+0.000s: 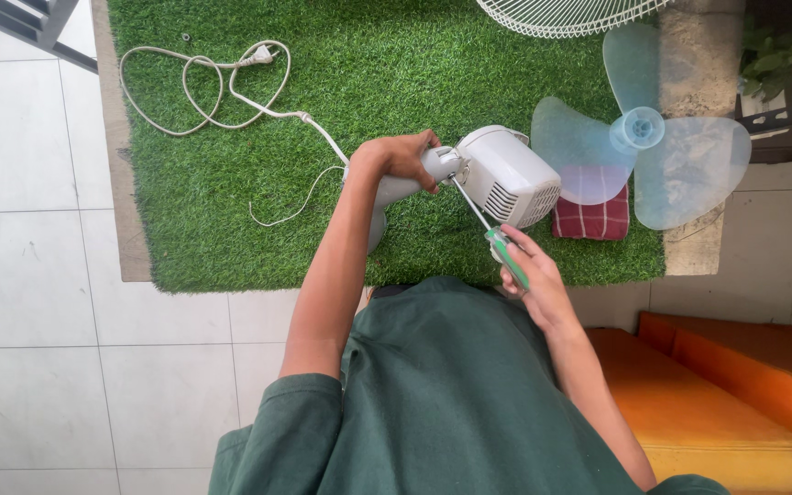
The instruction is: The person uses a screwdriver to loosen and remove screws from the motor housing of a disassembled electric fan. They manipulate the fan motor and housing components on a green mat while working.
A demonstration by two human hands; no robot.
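Observation:
A grey fan motor housing (511, 174) with its neck lies on a green artificial grass mat (387, 101). My left hand (396, 158) grips the grey neck of the fan just left of the housing. My right hand (529, 275) holds a green-handled screwdriver (504, 252). Its metal shaft points up and left, and the tip meets the joint between neck and housing. A white power cord (213, 92) runs from the fan and lies coiled on the mat at the upper left.
A translucent blue fan blade (653, 156) lies right of the housing, over a red checked cloth (593, 220). A white wire grille (566, 14) is at the top edge. Orange cushions (735, 394) sit at the lower right. White floor tiles (38, 275) lie to the left.

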